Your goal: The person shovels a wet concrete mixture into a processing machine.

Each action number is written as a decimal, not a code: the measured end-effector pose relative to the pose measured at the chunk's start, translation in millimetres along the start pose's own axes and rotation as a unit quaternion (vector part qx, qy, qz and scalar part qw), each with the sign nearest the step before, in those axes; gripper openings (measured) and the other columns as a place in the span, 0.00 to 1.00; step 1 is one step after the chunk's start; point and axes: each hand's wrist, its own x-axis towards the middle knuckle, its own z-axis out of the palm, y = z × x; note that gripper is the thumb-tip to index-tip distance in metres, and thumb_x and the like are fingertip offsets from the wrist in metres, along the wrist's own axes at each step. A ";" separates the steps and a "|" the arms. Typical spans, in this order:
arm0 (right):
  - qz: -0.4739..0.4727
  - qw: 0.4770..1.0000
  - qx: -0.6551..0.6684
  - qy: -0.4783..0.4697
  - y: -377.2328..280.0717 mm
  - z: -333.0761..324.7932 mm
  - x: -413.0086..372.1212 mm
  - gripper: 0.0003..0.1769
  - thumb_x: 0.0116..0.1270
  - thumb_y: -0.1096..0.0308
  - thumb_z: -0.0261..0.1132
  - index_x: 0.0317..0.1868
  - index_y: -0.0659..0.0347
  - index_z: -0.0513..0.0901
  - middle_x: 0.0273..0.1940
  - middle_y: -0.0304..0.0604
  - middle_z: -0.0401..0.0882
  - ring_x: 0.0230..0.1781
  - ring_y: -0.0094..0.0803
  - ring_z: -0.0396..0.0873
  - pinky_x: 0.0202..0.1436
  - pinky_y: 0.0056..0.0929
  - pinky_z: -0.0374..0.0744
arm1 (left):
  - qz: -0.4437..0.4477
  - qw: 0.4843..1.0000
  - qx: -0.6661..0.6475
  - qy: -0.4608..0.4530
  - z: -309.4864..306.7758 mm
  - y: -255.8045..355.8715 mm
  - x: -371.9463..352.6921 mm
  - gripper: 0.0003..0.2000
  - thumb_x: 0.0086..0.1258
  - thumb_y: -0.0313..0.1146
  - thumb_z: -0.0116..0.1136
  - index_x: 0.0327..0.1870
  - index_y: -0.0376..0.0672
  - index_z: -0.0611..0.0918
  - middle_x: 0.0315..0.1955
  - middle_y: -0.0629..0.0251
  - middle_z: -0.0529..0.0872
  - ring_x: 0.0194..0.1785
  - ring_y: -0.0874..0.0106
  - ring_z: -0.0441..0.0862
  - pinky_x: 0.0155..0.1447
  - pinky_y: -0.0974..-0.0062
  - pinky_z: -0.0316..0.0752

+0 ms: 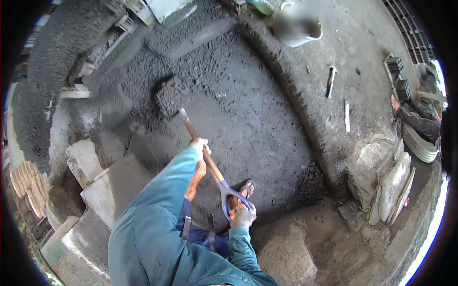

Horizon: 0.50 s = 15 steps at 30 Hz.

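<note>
I hold a shovel (213, 170) with a wooden shaft and a blue D-shaped handle. My left hand (200, 144), in a pale glove, is closed round the middle of the shaft. Gripped by my gloved right hand (244, 217) is the D-handle, close to my body. At the far end, a clump of wet grey mortar (173, 96) covers the blade, so most of the metal is hidden. Around it lies loose, lumpy mortar (210, 64) on the grey floor. My sandalled foot (247, 188) shows beside the handle.
A raised edge (293, 107) runs along the right of the wet area. Beyond it lie a hammer (331, 82), a wooden strip (347, 116) and a white bucket (296, 42). Sacks (393, 183) are stacked at right. Broken concrete slabs (102, 195) lean at left.
</note>
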 end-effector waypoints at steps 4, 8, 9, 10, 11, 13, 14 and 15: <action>-0.015 0.997 0.071 0.036 4.9 -70.8 6.7 0.09 0.61 0.83 0.63 0.42 0.67 0.81 0.30 0.42 0.80 0.22 0.29 0.78 0.23 0.29 0.78 | 0.009 0.999 -0.035 -0.008 28.5 -41.4 -83.0 0.09 0.64 0.24 0.59 0.38 0.50 0.72 0.21 0.65 0.74 0.18 0.66 0.72 0.28 0.51 0.76; -0.025 0.998 0.051 -0.007 -5.1 -174.6 -3.6 0.07 0.58 0.76 0.69 0.37 0.66 0.82 0.24 0.39 0.79 0.21 0.27 0.76 0.23 0.28 0.77 | -0.054 0.997 -0.038 -0.050 39.5 -117.2 -120.3 0.06 0.65 0.27 0.57 0.33 0.49 0.72 0.19 0.66 0.71 0.18 0.64 0.71 0.26 0.54 0.74; -0.065 0.997 0.039 0.018 18.7 -213.5 17.2 0.07 0.57 0.75 0.70 0.36 0.65 0.83 0.24 0.39 0.79 0.19 0.28 0.76 0.22 0.30 0.78 | -0.063 0.995 -0.058 -0.044 45.7 -139.7 -136.2 0.06 0.66 0.28 0.57 0.32 0.49 0.72 0.19 0.65 0.71 0.19 0.63 0.71 0.26 0.53 0.73; -0.122 0.992 0.020 0.025 6.4 -239.0 7.5 0.08 0.55 0.75 0.69 0.37 0.65 0.82 0.23 0.39 0.78 0.18 0.29 0.76 0.22 0.32 0.78 | -0.077 0.993 -0.065 -0.060 52.6 -155.9 -157.8 0.06 0.66 0.28 0.57 0.33 0.49 0.72 0.20 0.64 0.71 0.19 0.62 0.72 0.26 0.53 0.73; -0.090 0.992 0.077 0.034 -14.1 -258.2 -14.2 0.08 0.55 0.75 0.67 0.37 0.65 0.82 0.23 0.39 0.77 0.18 0.29 0.76 0.20 0.31 0.77 | -0.090 0.991 -0.079 -0.059 60.3 -174.1 -178.7 0.06 0.65 0.28 0.58 0.33 0.49 0.72 0.20 0.63 0.71 0.19 0.60 0.73 0.26 0.52 0.73; -0.050 0.993 0.107 -0.003 -33.3 -317.4 -28.9 0.07 0.56 0.72 0.67 0.36 0.61 0.81 0.21 0.39 0.76 0.16 0.32 0.76 0.16 0.32 0.77 | -0.059 0.989 -0.051 -0.128 71.1 -219.3 -212.0 0.07 0.65 0.28 0.59 0.33 0.49 0.72 0.23 0.63 0.73 0.20 0.60 0.73 0.25 0.50 0.72; -0.046 0.993 0.109 -0.008 -38.3 -340.6 -27.4 0.07 0.56 0.71 0.67 0.36 0.61 0.81 0.22 0.39 0.76 0.17 0.31 0.77 0.17 0.32 0.77 | -0.063 0.985 -0.055 -0.153 74.4 -246.3 -227.6 0.07 0.64 0.29 0.60 0.32 0.49 0.73 0.24 0.63 0.73 0.22 0.60 0.74 0.28 0.49 0.74; -0.049 0.993 0.108 -0.016 -46.6 -350.3 -21.1 0.07 0.57 0.70 0.67 0.36 0.60 0.80 0.22 0.38 0.76 0.18 0.31 0.77 0.18 0.32 0.78 | -0.065 0.980 -0.058 -0.179 88.4 -255.9 -251.6 0.07 0.64 0.31 0.61 0.31 0.49 0.73 0.25 0.64 0.74 0.24 0.61 0.75 0.32 0.48 0.75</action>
